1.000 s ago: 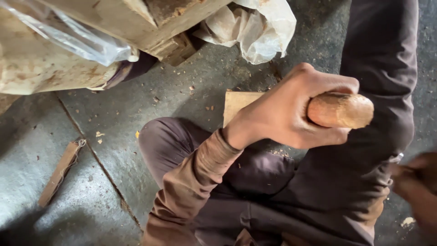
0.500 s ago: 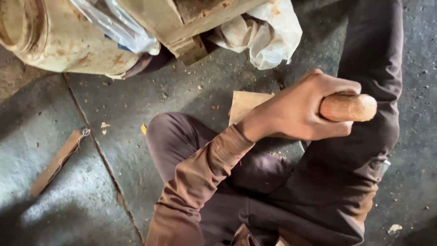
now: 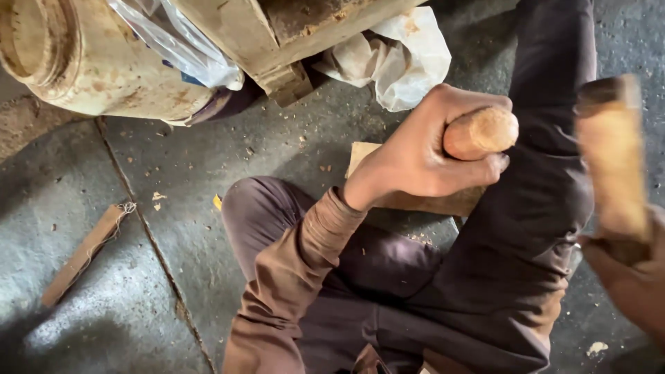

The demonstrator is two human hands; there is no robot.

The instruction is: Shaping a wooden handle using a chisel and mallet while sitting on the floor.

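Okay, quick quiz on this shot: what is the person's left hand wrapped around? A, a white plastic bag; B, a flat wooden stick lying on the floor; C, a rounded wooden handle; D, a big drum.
C: the left hand is closed around a rounded wooden handle, whose end pokes out past the fingers, above the wooden board.

We see our right hand [image 3: 627,277] come back into view at the right edge, blurred, raising a flat wooden block [image 3: 613,159] beside our knee; half a second ago neither showed. The view has tipped, so the pale round drum [image 3: 83,59] at top left shows far more of its mouth than a second ago. Our left hand [image 3: 422,156] sits a little higher in the picture with the rounded wooden handle [image 3: 481,131].
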